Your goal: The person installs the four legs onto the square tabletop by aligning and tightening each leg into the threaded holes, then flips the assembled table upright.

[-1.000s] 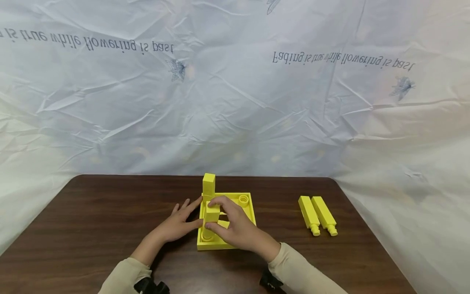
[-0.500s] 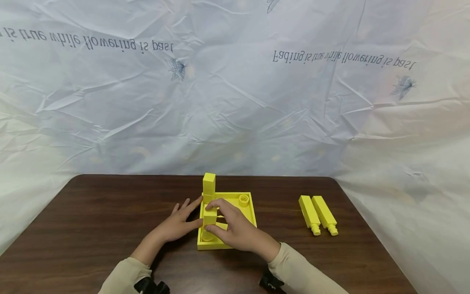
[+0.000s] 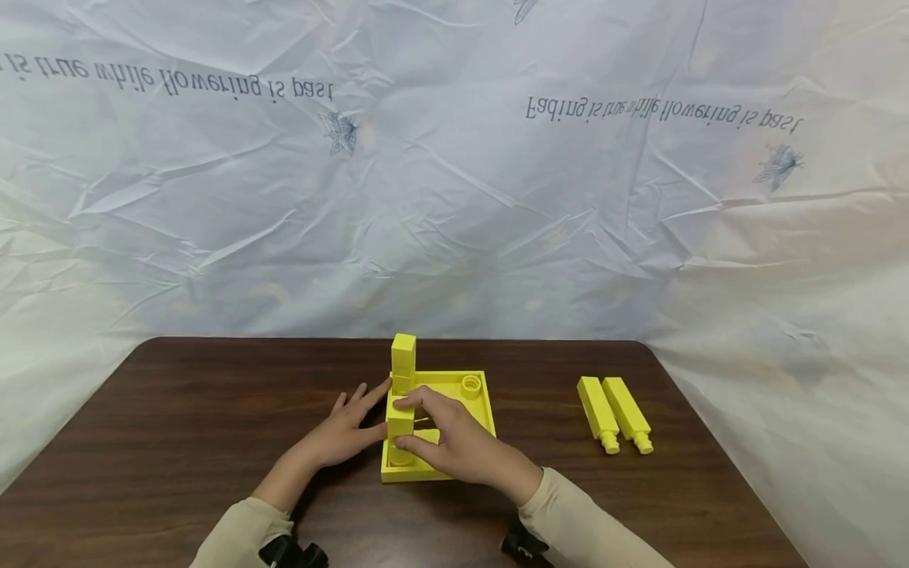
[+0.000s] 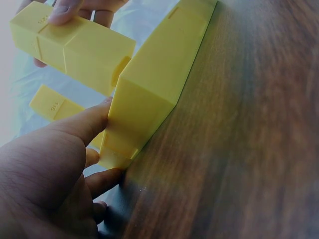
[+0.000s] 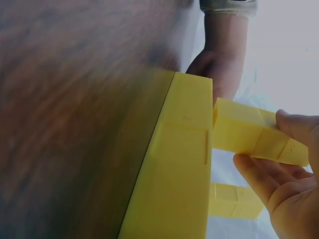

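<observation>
A square yellow tray [image 3: 417,476] lies on the table. Along its left edge a yellow square post [image 3: 403,355] stands upright at the back corner. At the front left corner is a second post [image 3: 401,426], which my right hand [image 3: 458,442] grips between thumb and fingers. Its lower end meets the tray corner; the right wrist view shows this post [image 5: 254,132] from the side. My left hand [image 3: 339,435] has its fingers spread, and thumb and fingertips touch the tray's left wall, as the left wrist view of that hand [image 4: 55,169] confirms.
Two more yellow posts, a left one [image 3: 596,410] and a right one [image 3: 626,410], lie side by side at the right, threaded ends toward me. A round threaded socket [image 3: 471,386] shows in the tray's back right corner. Behind the brown table [image 3: 213,410] hangs a pale printed sheet [image 3: 454,197].
The gripped post's top has shifted slightly left, and my right fingers have moved left with it. My left hand, the tray and the other posts stay essentially where they were.
</observation>
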`<state>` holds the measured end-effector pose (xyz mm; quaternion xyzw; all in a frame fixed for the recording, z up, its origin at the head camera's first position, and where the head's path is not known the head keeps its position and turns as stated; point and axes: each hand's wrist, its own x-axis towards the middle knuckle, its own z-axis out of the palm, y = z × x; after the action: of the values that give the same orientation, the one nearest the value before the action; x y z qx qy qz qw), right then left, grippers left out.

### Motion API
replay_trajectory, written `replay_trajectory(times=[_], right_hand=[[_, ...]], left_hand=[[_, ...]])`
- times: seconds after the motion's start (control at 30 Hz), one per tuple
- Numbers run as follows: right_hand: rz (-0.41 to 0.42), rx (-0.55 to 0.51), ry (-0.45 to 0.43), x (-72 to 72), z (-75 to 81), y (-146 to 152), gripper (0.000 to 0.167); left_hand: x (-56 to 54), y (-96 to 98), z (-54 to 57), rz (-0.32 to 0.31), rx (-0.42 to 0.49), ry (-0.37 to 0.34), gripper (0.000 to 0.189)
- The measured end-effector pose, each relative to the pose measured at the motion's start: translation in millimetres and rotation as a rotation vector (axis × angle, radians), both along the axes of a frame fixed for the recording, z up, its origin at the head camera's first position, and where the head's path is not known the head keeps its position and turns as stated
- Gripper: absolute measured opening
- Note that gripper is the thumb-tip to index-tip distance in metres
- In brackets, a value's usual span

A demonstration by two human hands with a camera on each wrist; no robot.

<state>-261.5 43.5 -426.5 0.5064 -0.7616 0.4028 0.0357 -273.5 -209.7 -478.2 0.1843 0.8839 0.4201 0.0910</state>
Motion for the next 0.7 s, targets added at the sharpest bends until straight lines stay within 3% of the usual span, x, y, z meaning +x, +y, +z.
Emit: replay_trajectory(times=[0.17,0.7], right_hand=[[0.002,0.001,-0.056,0.4,3.2,1.6,0.031],[-0.009,0.027,-0.057,0.2,2.2,3.5,0.032]], left_hand=[[-0.9,0.7,-0.5,0.012,-0.007,-0.008,0.083],[2.0,1.8,3.4,0.008,-0.008,0.0,0.083]])
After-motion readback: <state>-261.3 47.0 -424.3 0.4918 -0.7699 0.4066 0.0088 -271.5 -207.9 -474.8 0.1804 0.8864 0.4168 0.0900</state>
